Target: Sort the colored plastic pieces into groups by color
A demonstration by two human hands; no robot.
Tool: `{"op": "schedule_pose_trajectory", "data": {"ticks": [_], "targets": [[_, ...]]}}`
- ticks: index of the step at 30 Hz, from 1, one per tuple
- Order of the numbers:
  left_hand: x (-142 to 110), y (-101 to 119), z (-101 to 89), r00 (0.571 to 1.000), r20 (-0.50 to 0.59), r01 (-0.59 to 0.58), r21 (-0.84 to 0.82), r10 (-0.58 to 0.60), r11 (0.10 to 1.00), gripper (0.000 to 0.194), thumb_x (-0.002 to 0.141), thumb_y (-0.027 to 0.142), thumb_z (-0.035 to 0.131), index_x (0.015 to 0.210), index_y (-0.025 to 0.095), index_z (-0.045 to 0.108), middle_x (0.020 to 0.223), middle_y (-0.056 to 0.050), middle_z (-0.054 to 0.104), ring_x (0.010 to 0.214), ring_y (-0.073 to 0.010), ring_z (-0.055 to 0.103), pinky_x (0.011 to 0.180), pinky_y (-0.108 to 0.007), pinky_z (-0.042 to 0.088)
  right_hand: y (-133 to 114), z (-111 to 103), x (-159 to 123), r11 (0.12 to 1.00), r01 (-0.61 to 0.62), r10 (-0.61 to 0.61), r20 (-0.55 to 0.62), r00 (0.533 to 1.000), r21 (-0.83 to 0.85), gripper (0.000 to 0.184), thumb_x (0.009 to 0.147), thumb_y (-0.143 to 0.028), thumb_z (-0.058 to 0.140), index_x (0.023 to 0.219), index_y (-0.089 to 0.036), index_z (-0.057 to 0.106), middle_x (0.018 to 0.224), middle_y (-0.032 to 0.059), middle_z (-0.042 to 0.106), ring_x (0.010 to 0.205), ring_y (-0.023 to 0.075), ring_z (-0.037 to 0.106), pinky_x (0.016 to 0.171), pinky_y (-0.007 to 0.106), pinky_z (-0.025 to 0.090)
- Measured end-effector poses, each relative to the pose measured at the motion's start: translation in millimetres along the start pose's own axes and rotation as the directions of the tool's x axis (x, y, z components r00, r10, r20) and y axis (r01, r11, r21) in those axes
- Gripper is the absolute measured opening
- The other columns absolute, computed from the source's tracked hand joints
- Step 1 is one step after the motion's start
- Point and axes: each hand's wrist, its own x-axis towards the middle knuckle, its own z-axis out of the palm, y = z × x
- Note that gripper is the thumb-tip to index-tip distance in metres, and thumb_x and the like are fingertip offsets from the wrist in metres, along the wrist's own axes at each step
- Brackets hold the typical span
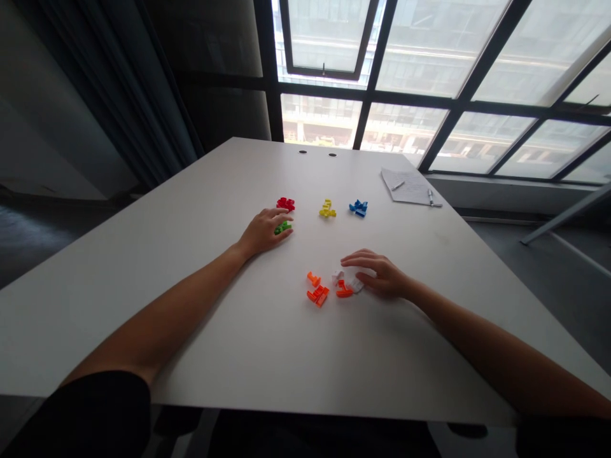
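Against the matte off-white table [191, 318], the plastic bricks show solid, saturated colours with no pattern: toward its far edge lie a glossy red cluster [285, 204], a lemon-yellow cluster [327, 208] and a cobalt-blue cluster [358, 208], with a vivid green brick [283, 227] just nearer than the red. Closer to the table's middle sit a bright orange brick [314, 278], a red-orange stack [317, 295], and white bricks [344, 278] that nearly match the surface. Toward the table's far right corner, a white sheet of paper [405, 187] carries faint grey writing.
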Motion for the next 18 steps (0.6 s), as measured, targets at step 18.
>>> {"op": "schedule_pose_trajectory", "data": {"ticks": [18], "targets": [[-38.4,92.8,-15.6,0.906,0.023,-0.408,-0.223,0.423,0.885,0.019,0.105,0.029,0.061,0.117,0.026,0.076,0.116,-0.006,0.078,0.108,-0.0225,0.068,0.099,-0.039,0.054,19.2,-27.3,-15.5,0.962,-0.099,0.124,0.086,0.989,-0.255,0.046,0.098,-0.031,0.066,0.144,-0.027,0.064,0.143,0.0147,0.066,0.132,0.0336,0.062,0.111,0.057,0.052]]}}
